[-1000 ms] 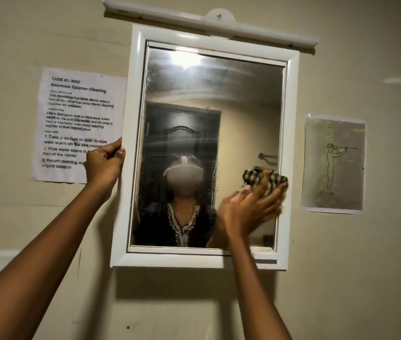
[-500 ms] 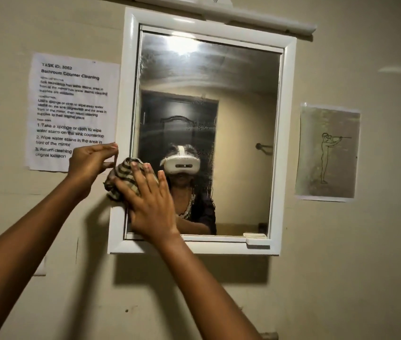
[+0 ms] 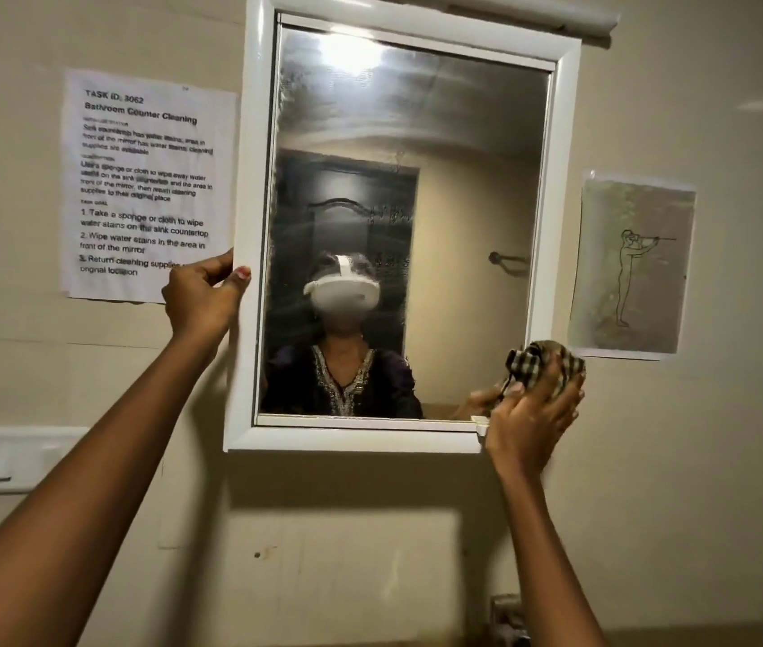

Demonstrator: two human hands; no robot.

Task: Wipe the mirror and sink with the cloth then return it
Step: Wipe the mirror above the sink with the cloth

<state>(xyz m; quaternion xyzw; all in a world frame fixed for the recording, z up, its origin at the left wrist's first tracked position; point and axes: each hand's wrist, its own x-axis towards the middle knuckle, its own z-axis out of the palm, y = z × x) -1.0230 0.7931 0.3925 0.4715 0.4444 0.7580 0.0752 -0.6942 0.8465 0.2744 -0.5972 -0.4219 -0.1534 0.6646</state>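
A white-framed mirror (image 3: 561, 133) hangs on the beige wall, its glass streaked and hazy. My left hand (image 3: 202, 298) grips the frame's left edge about halfway up. My right hand (image 3: 531, 413) presses a bunched checked cloth (image 3: 545, 361) against the frame's lower right corner, covering that corner. The glass reflects a person in a white headset in front of a dark door. The sink is out of view.
A printed task sheet (image 3: 146, 179) is taped to the wall left of the mirror. A drawing on paper (image 3: 633, 263) hangs to its right. A white switch plate (image 3: 6, 457) sits low on the left. A tube light (image 3: 533, 9) runs above the frame.
My right hand swept the cloth from the mirror's right side to its lower left, then back to the lower right corner. My left hand stayed on the frame's left edge.
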